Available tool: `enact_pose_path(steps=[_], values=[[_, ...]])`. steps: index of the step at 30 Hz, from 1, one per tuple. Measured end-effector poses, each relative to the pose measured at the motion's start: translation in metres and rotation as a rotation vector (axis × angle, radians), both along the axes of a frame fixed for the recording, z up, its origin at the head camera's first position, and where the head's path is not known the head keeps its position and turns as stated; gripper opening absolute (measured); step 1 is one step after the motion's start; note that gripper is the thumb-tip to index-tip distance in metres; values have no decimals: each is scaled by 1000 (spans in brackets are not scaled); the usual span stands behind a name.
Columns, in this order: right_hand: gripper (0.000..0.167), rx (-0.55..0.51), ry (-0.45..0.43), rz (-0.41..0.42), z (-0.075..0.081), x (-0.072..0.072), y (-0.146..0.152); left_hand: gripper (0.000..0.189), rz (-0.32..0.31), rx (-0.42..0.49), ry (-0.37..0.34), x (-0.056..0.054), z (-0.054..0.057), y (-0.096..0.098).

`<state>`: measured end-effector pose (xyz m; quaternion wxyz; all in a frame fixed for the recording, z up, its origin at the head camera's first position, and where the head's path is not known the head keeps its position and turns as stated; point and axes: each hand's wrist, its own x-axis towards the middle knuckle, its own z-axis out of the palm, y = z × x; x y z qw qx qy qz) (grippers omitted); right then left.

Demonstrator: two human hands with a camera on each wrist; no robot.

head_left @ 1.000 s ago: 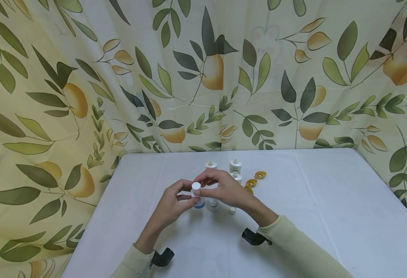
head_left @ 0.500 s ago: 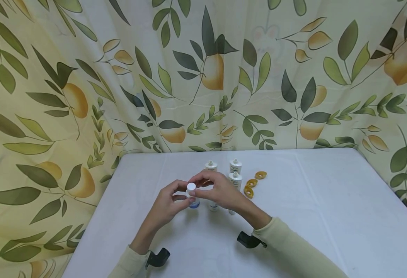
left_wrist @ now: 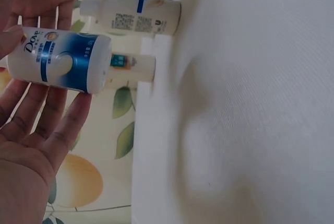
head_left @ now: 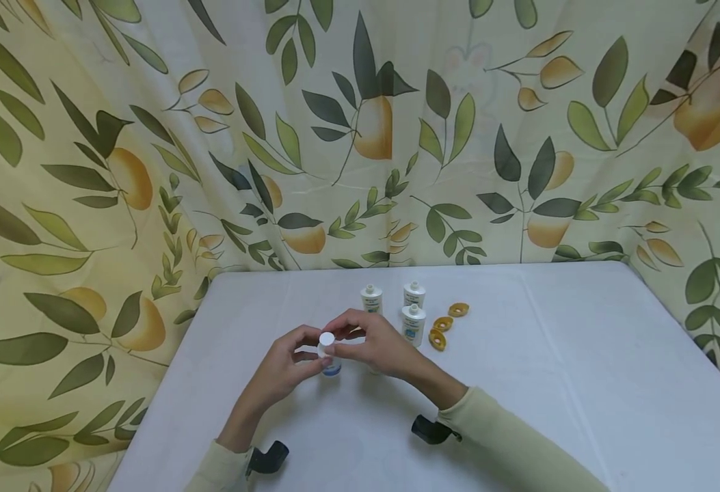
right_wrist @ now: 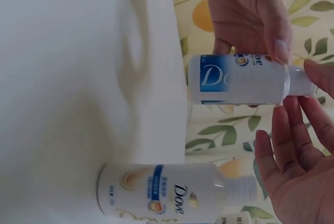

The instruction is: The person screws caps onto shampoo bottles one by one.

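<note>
A small white Dove bottle (left_wrist: 62,59) with a blue label is held upright over the table. My left hand (head_left: 282,363) grips its body, thumb on one side and fingers on the other. With thumb and fingertips my right hand (head_left: 377,342) pinches the bottle's white cap (right_wrist: 301,80), and its other fingers spread beside the neck. The cap sits on the neck. A second Dove bottle (right_wrist: 162,192) with a white cap stands on the table near my right hand; that hand mostly hides it in the head view.
Behind my hands stand several white bottles with narrow tops: one at back left (head_left: 371,298), one at back right (head_left: 414,294), one nearer bottle (head_left: 413,325). Yellow-brown ring-shaped pieces (head_left: 442,324) lie to their right. A leaf-and-fruit patterned curtain (head_left: 360,137) hangs behind the white table (head_left: 550,369).
Both hands have moved left with the bottle between them, keeping the same grips. The bottles behind the right hand show more fully, while a small white thing near the right wrist is now hidden.
</note>
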<state>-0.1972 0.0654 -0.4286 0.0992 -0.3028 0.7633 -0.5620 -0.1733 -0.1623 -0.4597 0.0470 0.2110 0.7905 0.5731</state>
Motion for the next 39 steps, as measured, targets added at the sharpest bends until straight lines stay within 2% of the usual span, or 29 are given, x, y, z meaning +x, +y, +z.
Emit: enact_pose_path(steps=[11, 26, 39], values=[[22, 5, 18, 0, -12, 0, -16, 32, -42, 0, -35, -1, -9, -17], [20, 62, 36, -12, -7, 6, -28, 33, -54, 2, -52, -1, -18, -30], [22, 104, 49, -30, -17, 7, -39, 33, -60, -10, -82, 2, -23, -40]])
